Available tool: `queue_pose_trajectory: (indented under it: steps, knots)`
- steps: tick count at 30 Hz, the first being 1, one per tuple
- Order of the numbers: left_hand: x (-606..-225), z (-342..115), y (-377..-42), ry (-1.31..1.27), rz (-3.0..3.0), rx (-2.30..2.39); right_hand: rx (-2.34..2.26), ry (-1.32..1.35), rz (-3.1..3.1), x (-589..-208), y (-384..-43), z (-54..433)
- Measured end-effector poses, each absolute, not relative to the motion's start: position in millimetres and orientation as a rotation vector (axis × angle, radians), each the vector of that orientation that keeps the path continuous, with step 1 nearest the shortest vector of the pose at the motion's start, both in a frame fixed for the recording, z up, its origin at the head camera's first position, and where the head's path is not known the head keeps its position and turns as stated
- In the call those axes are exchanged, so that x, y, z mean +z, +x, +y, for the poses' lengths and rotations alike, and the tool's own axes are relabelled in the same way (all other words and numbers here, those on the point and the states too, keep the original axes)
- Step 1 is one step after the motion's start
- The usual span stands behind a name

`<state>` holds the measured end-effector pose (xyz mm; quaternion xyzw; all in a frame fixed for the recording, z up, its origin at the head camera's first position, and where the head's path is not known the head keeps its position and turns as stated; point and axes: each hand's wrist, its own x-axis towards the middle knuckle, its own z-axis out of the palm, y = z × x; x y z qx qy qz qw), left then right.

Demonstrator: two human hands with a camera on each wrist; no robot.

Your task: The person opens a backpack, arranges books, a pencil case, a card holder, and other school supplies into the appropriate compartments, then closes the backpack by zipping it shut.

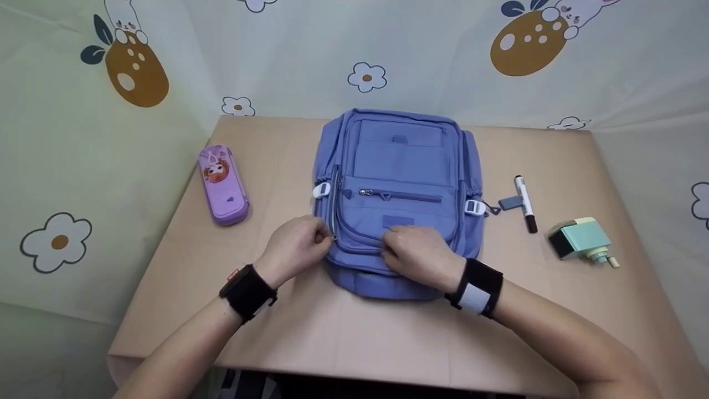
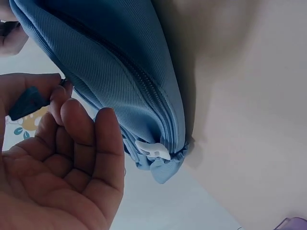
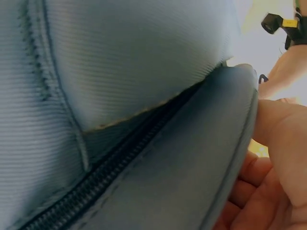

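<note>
A blue backpack lies on its back on the table, its front pockets facing up. At its lower left edge, my left hand pinches a zipper pull, whose blue tab hangs beside the thumb in the left wrist view. The zipper along the left side is partly open, its teeth showing. My right hand grips the fabric at the lower front of the bag. In the right wrist view, the right hand holds a raised fabric edge above a dark zipper; some of its fingers are hidden behind the fabric.
A purple pencil case lies on the left of the brown-covered table. To the right of the bag are a black-and-white marker, a grey-blue tag and a green-and-black pencil sharpener. Patterned curtains enclose the back and sides.
</note>
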<state>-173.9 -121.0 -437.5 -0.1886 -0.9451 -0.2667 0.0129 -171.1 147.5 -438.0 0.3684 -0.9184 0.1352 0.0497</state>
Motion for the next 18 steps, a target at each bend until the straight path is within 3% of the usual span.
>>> queue_pose_trajectory:
  steps: [9,18]
  knots:
    - [-439.3,-122.8,-174.7,-0.527,-2.928,-0.872,0.632,1.078,-2.852,-421.2,-172.4,182.1]
    - [-439.1,-123.2,-173.4,-0.503,-2.906,-0.910,0.593,1.168,-2.918,-434.3,-164.1,201.4]
